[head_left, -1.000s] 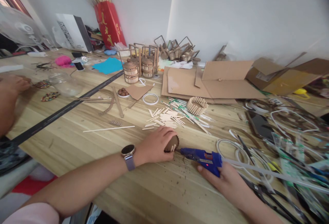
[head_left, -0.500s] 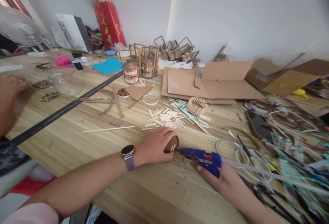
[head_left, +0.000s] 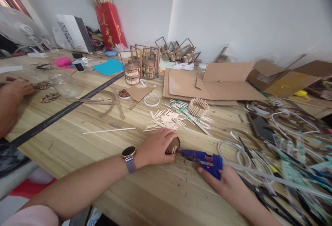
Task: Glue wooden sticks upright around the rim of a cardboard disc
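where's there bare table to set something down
Bare wood lies between the long black strip, the thin pale stick and the left forearm; another patch, lightly speckled, below the blue plastic glue gun. Crowded: right of the gun, coiled white tubing; beyond the left hand, short pale sticks.

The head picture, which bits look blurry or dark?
Head view, left edge: the fan looks hazy and soft; head view, nearer the middle: the blue glue gun looks clearer; head view, top right corner: the picture goes dark.

One head-worn view, forward and down across the nearby table [head_left: 145,188]
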### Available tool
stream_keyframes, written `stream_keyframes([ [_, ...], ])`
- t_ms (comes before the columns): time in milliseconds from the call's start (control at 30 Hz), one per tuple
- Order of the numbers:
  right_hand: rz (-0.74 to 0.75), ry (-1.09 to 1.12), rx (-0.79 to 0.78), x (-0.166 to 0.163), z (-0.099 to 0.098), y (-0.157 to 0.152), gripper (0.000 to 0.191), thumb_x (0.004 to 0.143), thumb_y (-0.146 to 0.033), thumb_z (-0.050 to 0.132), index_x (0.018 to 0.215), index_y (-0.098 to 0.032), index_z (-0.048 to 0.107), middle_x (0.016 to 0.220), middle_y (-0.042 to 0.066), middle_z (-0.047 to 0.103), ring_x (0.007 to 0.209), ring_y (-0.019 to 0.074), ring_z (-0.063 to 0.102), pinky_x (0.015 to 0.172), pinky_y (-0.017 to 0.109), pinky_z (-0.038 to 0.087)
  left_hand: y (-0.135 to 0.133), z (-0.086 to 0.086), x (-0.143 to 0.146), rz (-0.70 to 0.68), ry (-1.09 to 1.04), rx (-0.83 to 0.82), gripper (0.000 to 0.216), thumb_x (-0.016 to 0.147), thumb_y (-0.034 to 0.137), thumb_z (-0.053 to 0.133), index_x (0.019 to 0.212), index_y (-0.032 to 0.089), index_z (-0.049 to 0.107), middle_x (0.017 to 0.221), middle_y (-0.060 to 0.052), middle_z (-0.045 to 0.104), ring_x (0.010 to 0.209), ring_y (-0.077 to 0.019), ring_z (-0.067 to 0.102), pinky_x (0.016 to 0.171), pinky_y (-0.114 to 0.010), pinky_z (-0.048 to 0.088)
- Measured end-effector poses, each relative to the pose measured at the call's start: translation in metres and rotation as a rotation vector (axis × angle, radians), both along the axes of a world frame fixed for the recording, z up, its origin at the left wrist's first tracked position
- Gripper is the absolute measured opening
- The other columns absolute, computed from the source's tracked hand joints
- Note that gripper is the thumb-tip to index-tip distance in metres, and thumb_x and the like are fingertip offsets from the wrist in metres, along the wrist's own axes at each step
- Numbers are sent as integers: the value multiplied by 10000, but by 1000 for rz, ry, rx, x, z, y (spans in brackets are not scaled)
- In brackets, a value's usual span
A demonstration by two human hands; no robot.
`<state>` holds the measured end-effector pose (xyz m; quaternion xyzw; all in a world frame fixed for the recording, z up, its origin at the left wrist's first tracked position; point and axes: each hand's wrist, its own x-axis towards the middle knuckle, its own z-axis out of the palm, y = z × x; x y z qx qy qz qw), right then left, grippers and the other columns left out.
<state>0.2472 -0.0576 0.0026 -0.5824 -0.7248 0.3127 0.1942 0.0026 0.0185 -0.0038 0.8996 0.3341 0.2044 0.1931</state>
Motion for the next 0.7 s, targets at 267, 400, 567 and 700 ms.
stream_keyframes([
  [267,-145,100,23,2,3,3,449,821,-555,558,1032,-189,706,993,99,742,974,295,658,871,391,526,-1,-1,0,4,-11,-2,568,735,206,687,1259,181,472,1301,-120,535,1234,-288,470,1087,-440,398],
  [400,-147,141,-304,15,7,1,506,799,-674,561,753,-180,659,580,10,594,561,156,559,535,255,451,0,-2,0,9,-15,2,572,729,201,687,1259,181,474,1304,-119,535,1236,-288,472,1091,-442,394],
  [567,72,229,-589,18,19,-1,627,746,-786,526,767,-163,591,620,2,571,539,107,502,506,217,385,0,-1,0,5,-16,1,577,723,191,689,1260,174,480,1306,-123,537,1246,-287,468,1102,-437,385],
  [700,52,-3,-372,14,23,0,555,844,-718,430,678,-197,527,589,-8,553,521,114,469,493,227,350,-1,0,1,15,4,2,568,730,193,687,1259,156,485,1312,-131,533,1248,-286,462,1107,-428,381],
])
